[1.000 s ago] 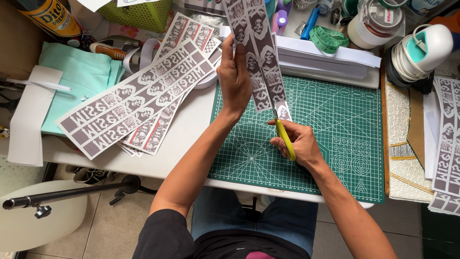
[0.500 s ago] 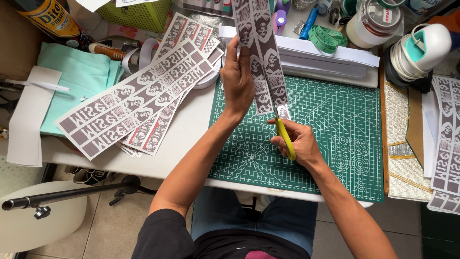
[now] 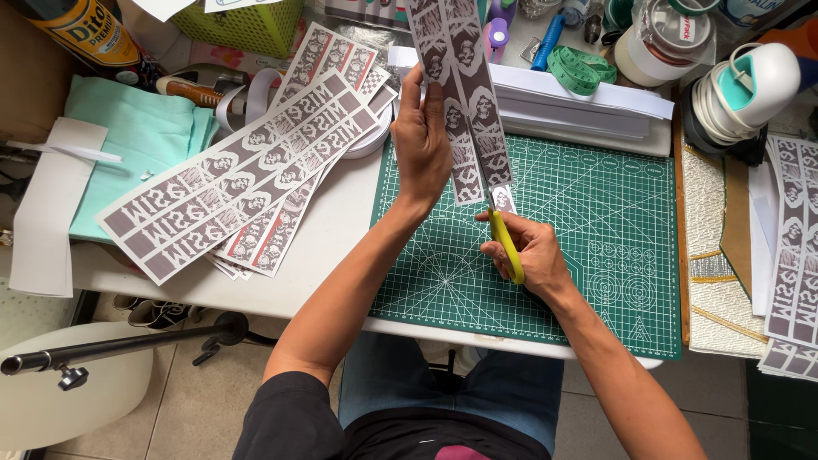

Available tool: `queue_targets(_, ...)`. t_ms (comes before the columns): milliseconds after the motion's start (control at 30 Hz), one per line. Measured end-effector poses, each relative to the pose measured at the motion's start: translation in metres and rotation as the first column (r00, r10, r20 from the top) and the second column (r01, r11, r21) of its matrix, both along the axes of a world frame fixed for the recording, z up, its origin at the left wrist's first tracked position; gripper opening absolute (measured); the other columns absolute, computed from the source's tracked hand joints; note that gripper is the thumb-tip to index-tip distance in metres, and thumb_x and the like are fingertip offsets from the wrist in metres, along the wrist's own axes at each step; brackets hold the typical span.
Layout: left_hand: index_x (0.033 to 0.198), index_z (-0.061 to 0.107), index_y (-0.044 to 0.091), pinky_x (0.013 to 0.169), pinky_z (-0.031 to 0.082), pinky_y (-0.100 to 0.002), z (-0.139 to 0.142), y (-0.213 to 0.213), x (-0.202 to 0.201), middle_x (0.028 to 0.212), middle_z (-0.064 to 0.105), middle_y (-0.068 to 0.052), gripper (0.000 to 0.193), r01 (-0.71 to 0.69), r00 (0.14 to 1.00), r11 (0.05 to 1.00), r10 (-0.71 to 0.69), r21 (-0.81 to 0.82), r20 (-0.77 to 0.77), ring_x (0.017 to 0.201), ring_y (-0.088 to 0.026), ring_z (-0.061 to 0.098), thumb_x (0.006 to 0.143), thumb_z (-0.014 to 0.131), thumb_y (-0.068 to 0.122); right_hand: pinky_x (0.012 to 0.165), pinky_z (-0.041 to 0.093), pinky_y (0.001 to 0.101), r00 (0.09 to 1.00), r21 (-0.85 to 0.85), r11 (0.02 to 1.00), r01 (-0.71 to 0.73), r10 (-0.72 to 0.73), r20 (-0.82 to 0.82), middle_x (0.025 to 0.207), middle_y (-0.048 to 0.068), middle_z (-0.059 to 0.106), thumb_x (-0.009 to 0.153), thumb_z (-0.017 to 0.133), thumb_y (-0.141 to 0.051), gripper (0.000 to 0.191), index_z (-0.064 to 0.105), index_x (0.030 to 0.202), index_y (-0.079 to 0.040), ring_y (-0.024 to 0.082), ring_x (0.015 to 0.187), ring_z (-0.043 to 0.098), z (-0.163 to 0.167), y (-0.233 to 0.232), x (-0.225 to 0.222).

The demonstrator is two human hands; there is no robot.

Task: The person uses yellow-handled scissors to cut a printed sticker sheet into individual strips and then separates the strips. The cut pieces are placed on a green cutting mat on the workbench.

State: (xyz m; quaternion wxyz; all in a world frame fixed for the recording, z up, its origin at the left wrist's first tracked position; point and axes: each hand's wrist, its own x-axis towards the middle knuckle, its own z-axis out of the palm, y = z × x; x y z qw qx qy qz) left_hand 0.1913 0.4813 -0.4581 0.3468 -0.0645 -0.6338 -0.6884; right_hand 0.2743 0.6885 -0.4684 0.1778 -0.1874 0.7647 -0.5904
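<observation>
My left hand [image 3: 422,140] holds up a long printed paper strip [image 3: 464,81] with brown and white figures, above the green cutting mat [image 3: 596,221]. My right hand [image 3: 524,251] grips yellow-handled scissors [image 3: 503,230]; the blades reach up into the strip along its length. A narrow cut piece hangs beside the blades near the strip's lower end.
A pile of printed strips [image 3: 247,183] lies on the white table to the left, beside mint-green cloth [image 3: 132,140]. More strips [image 3: 792,247] lie at the right edge. White paper sheets [image 3: 588,106], green measuring tape [image 3: 579,68], tape rolls and containers crowd the back.
The scissors have cut further up the strip. My left hand has shifted slightly with the strip, and my right hand has followed upward.
</observation>
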Motion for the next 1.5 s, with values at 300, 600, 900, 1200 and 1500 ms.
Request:
queue_targets(300,0.147,0.046,0.011,0.049,0.057,-0.022,0.001,0.005,0.002,0.089,0.078,-0.006,0.032,-0.014,1.000,0.999,0.015,-0.045,0.014,0.063,-0.006,0.070,0.115,0.045,0.018,0.039,0.049,0.0194,1.000,-0.015,1.000,0.013,-0.013,0.020,0.059,-0.002,0.061,0.084,0.078,-0.037,0.060,0.065,0.129,0.002,0.006,0.043,0.058,0.004,-0.002,0.001)
queue_targets(600,0.147,0.046,0.011,0.053,0.058,-0.021,-0.001,0.006,0.003,0.088,0.076,-0.005,0.033,0.027,0.999,0.999,-0.027,-0.018,0.021,0.066,-0.005,0.069,0.116,0.043,0.020,0.036,0.046,0.0201,0.999,0.028,0.999,0.039,-0.039,0.014,0.056,-0.002,0.060,0.083,0.077,-0.036,0.058,0.067,0.127,0.001,0.006,0.041,0.056,0.004,-0.002,0.001)
queue_targets(900,0.148,0.045,0.010,0.048,0.051,-0.020,0.002,0.014,0.007,0.089,0.076,-0.005,0.035,0.111,0.992,0.993,-0.113,0.034,0.059,0.059,-0.002,0.059,0.115,0.041,0.022,0.038,0.048,0.0207,0.996,-0.071,0.996,0.059,-0.054,0.071,0.061,0.000,0.060,0.084,0.079,-0.035,0.045,0.069,0.109,0.001,0.008,0.044,0.057,-0.003,0.002,0.001)
queue_targets(1200,0.148,0.047,0.009,0.052,0.051,-0.021,0.004,0.014,0.009,0.094,0.076,-0.006,0.036,0.135,0.989,0.988,-0.139,0.073,0.052,0.064,-0.002,0.060,0.116,0.041,0.026,0.037,0.046,0.0213,0.999,-0.074,0.997,0.031,-0.028,0.042,0.060,0.000,0.058,0.088,0.077,-0.036,0.038,0.069,0.096,0.000,0.008,0.043,0.057,-0.003,0.002,0.003)
queue_targets(1500,0.146,0.047,0.008,0.040,0.039,-0.018,0.004,0.019,0.013,0.084,0.075,-0.004,0.039,0.177,0.968,0.981,-0.187,0.075,0.166,0.049,0.000,0.047,0.112,0.041,0.026,0.039,0.050,0.0221,0.997,-0.067,0.996,0.065,-0.062,0.049,0.062,0.001,0.062,0.088,0.078,-0.037,0.040,0.068,0.097,0.001,0.009,0.045,0.059,-0.005,0.003,0.000)
